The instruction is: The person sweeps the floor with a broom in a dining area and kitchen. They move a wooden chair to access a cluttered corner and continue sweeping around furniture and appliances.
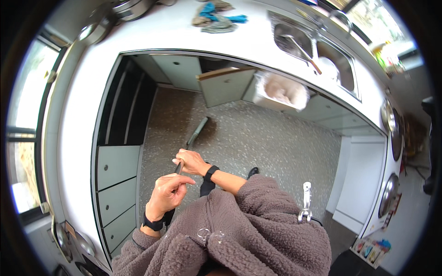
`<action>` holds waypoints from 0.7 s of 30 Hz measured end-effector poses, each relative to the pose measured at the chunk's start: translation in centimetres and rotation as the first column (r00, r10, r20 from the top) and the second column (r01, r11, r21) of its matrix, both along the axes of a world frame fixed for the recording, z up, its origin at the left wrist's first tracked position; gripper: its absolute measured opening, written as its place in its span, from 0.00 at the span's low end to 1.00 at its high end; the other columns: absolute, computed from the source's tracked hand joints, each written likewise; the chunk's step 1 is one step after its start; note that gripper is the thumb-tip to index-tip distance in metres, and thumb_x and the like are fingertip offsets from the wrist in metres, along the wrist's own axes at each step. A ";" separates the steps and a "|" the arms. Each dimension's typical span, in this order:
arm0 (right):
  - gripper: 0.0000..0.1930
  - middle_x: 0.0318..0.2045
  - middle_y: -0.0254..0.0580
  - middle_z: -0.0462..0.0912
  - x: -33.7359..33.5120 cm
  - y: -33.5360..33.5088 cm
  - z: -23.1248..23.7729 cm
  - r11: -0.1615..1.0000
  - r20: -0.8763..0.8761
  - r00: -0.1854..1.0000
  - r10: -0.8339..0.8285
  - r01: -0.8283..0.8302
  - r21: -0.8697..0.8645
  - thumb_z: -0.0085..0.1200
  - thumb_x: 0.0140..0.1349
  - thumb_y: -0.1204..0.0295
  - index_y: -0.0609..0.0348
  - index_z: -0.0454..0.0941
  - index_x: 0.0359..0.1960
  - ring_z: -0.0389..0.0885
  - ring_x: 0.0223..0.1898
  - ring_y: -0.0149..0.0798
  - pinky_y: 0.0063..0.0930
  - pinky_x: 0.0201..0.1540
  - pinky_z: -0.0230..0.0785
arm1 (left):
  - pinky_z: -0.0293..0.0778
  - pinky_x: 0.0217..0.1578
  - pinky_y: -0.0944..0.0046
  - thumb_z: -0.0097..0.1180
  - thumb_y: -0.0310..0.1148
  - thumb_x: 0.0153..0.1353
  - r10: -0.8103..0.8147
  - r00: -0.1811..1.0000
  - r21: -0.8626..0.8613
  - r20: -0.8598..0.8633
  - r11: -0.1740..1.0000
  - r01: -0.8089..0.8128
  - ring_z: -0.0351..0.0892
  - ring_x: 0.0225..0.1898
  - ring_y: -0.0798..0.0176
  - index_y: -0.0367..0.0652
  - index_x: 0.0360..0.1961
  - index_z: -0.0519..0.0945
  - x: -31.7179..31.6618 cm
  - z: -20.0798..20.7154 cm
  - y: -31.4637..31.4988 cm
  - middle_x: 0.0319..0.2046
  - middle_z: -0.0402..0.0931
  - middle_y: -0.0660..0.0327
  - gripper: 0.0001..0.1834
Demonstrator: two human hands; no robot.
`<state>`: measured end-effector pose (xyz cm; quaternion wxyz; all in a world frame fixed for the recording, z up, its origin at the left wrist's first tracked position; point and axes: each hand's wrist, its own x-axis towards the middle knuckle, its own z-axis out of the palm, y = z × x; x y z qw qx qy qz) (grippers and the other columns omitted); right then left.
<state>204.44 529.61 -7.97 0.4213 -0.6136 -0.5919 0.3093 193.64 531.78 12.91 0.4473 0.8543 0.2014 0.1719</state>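
Observation:
My left hand is closed round the upper part of a dark handle, its index finger pointing right. Just beyond it, my right hand grips the same handle lower down. The handle belongs to a long-handled floor tool with a narrow, pale green bar-shaped head. That head rests on the speckled grey floor, slanting away from me. Whether it is a mop or a squeegee, I cannot tell. Around the head the floor looks darker, as if wet or shaded. Dark bands circle both my wrists.
An open cabinet door juts out ahead, beside a lined waste bin. Drawers stand on the left. White countertop surrounds the floor on several sides, bearing cloths and a double sink.

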 end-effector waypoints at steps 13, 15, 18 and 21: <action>0.12 0.34 0.40 0.79 -2.9 24.0 -9.7 0.986 0.033 0.999 -0.005 0.010 -0.165 0.55 0.56 0.59 0.53 0.77 0.25 0.79 0.37 0.50 0.44 0.37 0.71 | 0.59 0.16 0.66 0.55 0.20 0.53 0.474 0.880 0.196 0.026 0.861 -0.470 0.60 0.13 0.68 0.41 0.33 0.80 -1.4 -14.7 15.5 0.13 0.62 0.61 0.08; 0.13 0.35 0.39 0.79 -1.6 23.3 -10.8 0.984 0.025 0.996 -0.087 0.090 -0.151 0.55 0.57 0.58 0.56 0.74 0.26 0.79 0.38 0.50 0.42 0.38 0.70 | 0.60 0.16 0.65 0.54 0.21 0.56 0.431 0.898 0.202 0.086 0.876 -0.439 0.60 0.12 0.67 0.41 0.34 0.80 0.2 -16.4 16.0 0.12 0.62 0.59 0.06; 0.14 0.36 0.38 0.79 -0.6 20.2 -10.7 0.944 -0.034 0.964 -0.264 0.251 -0.216 0.53 0.60 0.57 0.55 0.73 0.31 0.79 0.39 0.48 0.41 0.40 0.69 | 0.63 0.17 0.66 0.53 0.21 0.57 0.382 0.924 0.072 0.027 0.921 -0.383 0.65 0.13 0.66 0.41 0.35 0.80 1.7 -16.2 14.6 0.15 0.68 0.57 0.06; 0.14 0.38 0.38 0.78 0.8 16.2 -9.0 0.933 -0.042 0.955 -0.293 0.277 -0.230 0.51 0.62 0.59 0.57 0.73 0.31 0.78 0.40 0.48 0.41 0.40 0.69 | 0.64 0.18 0.66 0.52 0.20 0.57 0.260 0.965 0.036 0.030 0.965 -0.261 0.71 0.14 0.63 0.40 0.36 0.80 3.1 -13.7 12.3 0.19 0.73 0.54 0.08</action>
